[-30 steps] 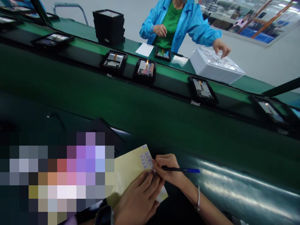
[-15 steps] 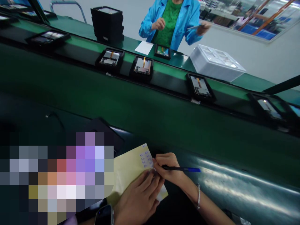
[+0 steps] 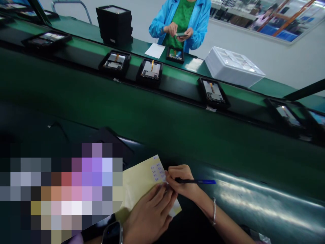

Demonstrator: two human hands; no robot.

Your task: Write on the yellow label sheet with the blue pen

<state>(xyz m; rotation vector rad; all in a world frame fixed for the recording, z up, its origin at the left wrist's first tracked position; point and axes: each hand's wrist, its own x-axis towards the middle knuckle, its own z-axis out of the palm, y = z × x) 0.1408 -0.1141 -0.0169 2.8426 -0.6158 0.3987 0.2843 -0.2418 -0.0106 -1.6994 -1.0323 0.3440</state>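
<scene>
Yellow sticker sheet (image 3: pixel 138 184) serves as the landmark, lying on the dark green bench edge at the bottom of the view, its lower corner touching a white slip. Left of the sheet sits a blurred-out block whose contents cannot be told. On the sheet itself the left hand (image 3: pixel 149 217) lies flat with fingers spread, pressing the paper down and gripping nothing; a smartwatch (image 3: pixel 113 234) shows on its wrist below the sheet. At the sheet's right corner, beside small rows of blue-printed labels (image 3: pixel 157 172), the right hand (image 3: pixel 181 183) is closed around a pen (image 3: pixel 196 182) with a blue cap end, the tip meeting the sheet's edge; a thin bracelet (image 3: pixel 214 211) circles that wrist. Beyond the sheet runs a green conveyor (image 3: pixel 177 118) carrying black trays (image 3: pixel 149 71) with flat electronic parts, spaced apart. Farther beyond, to the sheet's upper left, stands a stack of black trays (image 3: pixel 114 23). Across the conveyor a person in a blue coat (image 3: pixel 181 20) holds a small flat part in both hands, and right of that person rests a white moulded tray (image 3: pixel 233 67).
</scene>
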